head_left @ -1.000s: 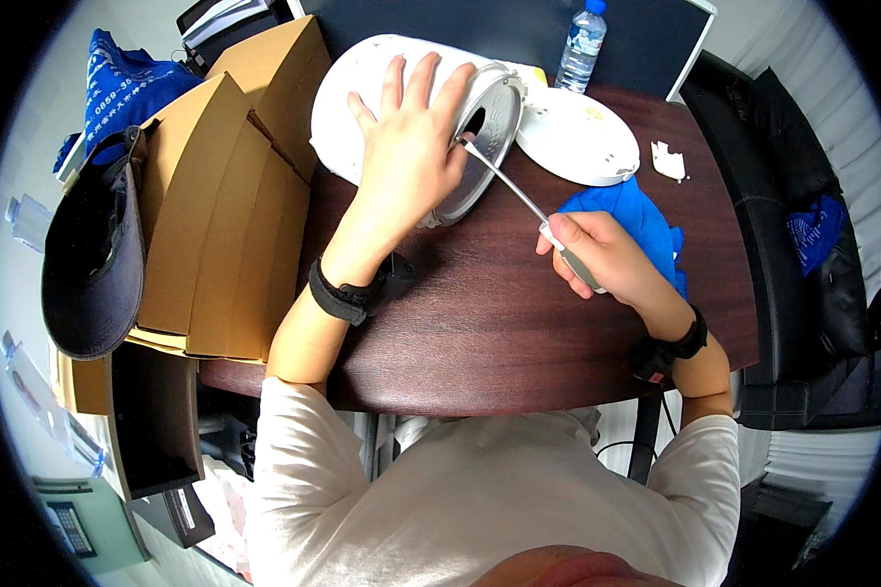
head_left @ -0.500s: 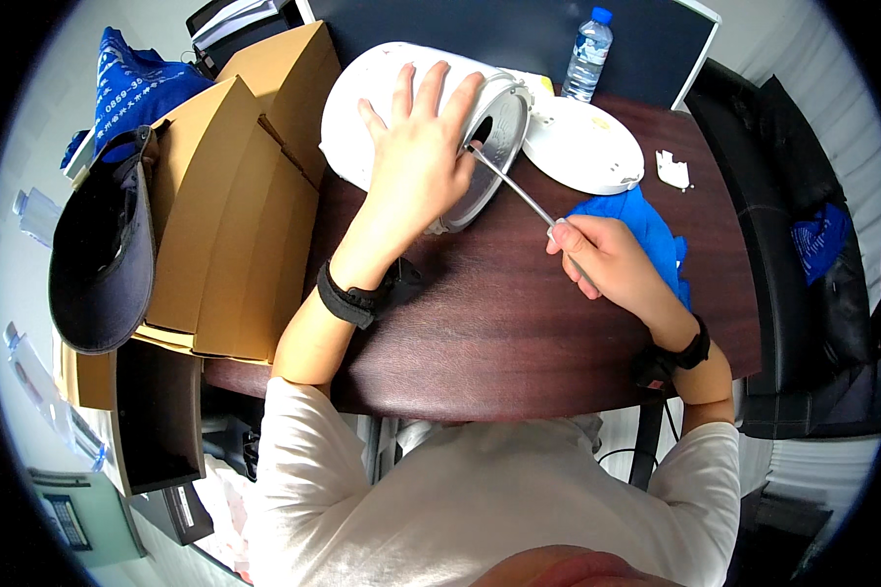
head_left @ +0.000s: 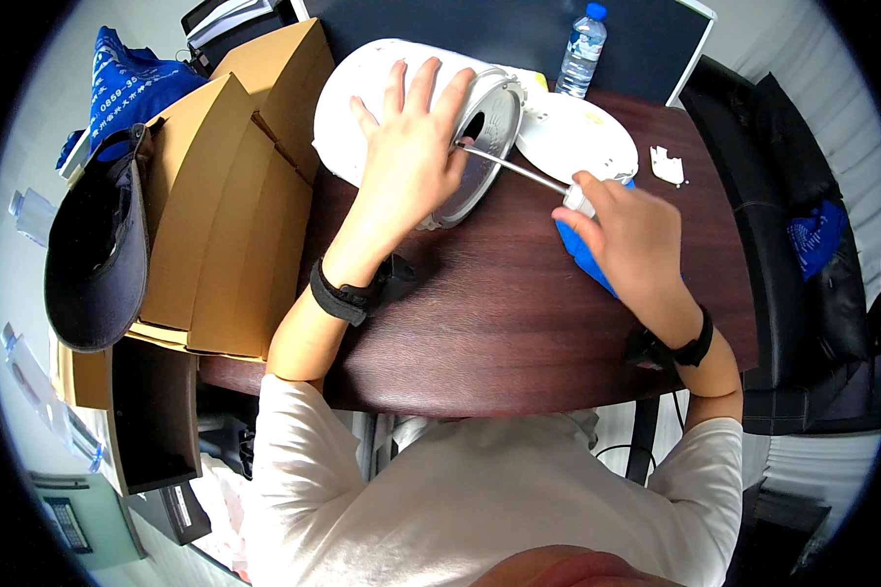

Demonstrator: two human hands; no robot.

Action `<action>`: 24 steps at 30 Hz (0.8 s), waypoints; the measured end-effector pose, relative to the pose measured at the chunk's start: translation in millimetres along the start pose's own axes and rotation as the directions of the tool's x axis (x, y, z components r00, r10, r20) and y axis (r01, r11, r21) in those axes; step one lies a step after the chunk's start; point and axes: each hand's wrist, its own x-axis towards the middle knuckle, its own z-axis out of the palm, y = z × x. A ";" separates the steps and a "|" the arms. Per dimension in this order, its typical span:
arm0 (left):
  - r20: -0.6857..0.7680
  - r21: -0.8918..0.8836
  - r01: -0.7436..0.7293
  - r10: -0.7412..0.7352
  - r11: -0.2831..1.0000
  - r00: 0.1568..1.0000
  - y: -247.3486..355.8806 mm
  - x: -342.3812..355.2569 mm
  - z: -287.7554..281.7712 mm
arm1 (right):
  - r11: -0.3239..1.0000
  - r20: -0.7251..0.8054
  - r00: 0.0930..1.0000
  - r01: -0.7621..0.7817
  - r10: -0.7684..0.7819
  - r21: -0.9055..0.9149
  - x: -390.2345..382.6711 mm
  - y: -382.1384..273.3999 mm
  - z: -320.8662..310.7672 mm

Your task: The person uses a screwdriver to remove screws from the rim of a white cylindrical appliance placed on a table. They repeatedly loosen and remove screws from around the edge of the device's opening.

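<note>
A white rounded appliance (head_left: 347, 112) lies on its side on the table, its open grey metal end (head_left: 485, 147) turned to the right. My left hand (head_left: 411, 147) rests on it, fingers stretched apart over its side and the thumb by the metal end. In my right hand (head_left: 636, 230) is a screwdriver (head_left: 519, 169), gripped by its pale handle. Its shaft points left, with the tip at the metal end beside my left thumb; the exact contact is hidden. Just behind the screwdriver lies a round white cover (head_left: 578, 137).
Cardboard boxes (head_left: 210, 215) with a dark cap (head_left: 98, 245) stand at the left. A water bottle (head_left: 582, 54) is at the back by a dark partition (head_left: 480, 34). A blue cloth (head_left: 587, 259) lies under my right hand, and a small white piece (head_left: 667, 166) sits farther right.
My right hand has moved up and turned over on the screwdriver handle, so the shaft slopes less. My left hand stays spread on the appliance.
</note>
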 end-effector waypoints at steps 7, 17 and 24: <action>0.018 0.013 -0.012 0.012 1.000 1.000 -1.5 2.6 -1.3 | 0.985 -0.336 0.937 0.140 -0.099 0.099 30.9 32.4 11.8; 0.005 -0.015 0.004 -0.004 1.000 1.000 0.4 2.1 0.4 | -0.022 0.665 0.738 -0.671 -0.114 0.741 -16.6 15.0 37.1; 0.012 -0.021 0.015 -0.015 1.000 1.000 0.7 2.8 -0.5 | -0.040 0.656 0.740 -0.667 -0.145 0.744 -16.1 8.2 36.9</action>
